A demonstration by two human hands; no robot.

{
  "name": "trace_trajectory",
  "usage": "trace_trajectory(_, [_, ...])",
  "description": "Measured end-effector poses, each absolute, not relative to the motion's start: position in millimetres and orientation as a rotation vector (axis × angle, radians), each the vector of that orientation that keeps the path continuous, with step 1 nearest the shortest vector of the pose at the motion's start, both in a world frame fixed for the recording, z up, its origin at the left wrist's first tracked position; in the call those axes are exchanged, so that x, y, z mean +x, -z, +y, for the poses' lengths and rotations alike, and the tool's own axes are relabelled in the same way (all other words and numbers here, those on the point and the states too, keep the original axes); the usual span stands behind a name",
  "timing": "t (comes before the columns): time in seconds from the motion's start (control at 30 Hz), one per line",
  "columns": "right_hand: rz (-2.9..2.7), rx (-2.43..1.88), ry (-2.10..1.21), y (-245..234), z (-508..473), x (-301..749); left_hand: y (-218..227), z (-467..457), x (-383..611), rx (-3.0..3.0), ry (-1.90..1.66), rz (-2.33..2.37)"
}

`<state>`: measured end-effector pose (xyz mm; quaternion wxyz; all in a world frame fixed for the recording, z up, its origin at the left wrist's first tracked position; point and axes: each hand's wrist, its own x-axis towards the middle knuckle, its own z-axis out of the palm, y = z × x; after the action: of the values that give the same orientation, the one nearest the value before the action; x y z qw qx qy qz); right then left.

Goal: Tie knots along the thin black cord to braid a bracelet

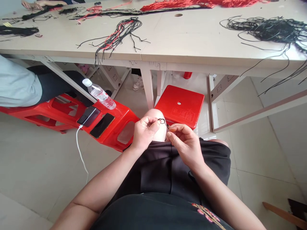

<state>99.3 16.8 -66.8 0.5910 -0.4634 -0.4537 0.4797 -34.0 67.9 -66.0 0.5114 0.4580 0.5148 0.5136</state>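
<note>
A thin black cord (162, 121) runs between my two hands above my knee, with a small loop in it. My left hand (146, 130) is closed, pinching the cord at the loop between thumb and forefinger. On the other side, my right hand (184, 142) pinches the same cord a little lower, its thumb and forefinger pressed together. Part of the cord is hidden behind my right fingers. Both hands are over my lap, apart from each other and in front of a red stool (179, 103).
On the pale table (182, 44) lie a black and red cord bundle (120, 32), a black cord heap (271, 28) and red cord (192, 4). At left, another red stool (122, 116) bears a water bottle (102, 95) and a phone (102, 125). A person sits at far left.
</note>
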Motion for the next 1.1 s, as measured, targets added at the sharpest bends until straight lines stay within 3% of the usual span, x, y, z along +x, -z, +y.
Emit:
trace_trajectory(0.2, [-1.358,-1.334,-0.763,77.9,12.7,105.2,59.1,71.2,-34.1,0.945,-1.19,1.263])
trace_trajectory(0.43, [-1.731,-1.207,-0.467,67.8,25.9,98.9,56.9,68.0,-35.4,0.959,-1.111,1.234])
trace_trajectory(0.7, [-1.789,-1.304,-0.322,66.8,24.6,98.9,54.4,67.3,-34.6,0.917,-1.059,1.215])
trace_trajectory(1.1, [-1.814,-1.18,-0.376,60.5,27.7,105.8,58.3,68.0,-31.1,0.945,-0.968,1.162])
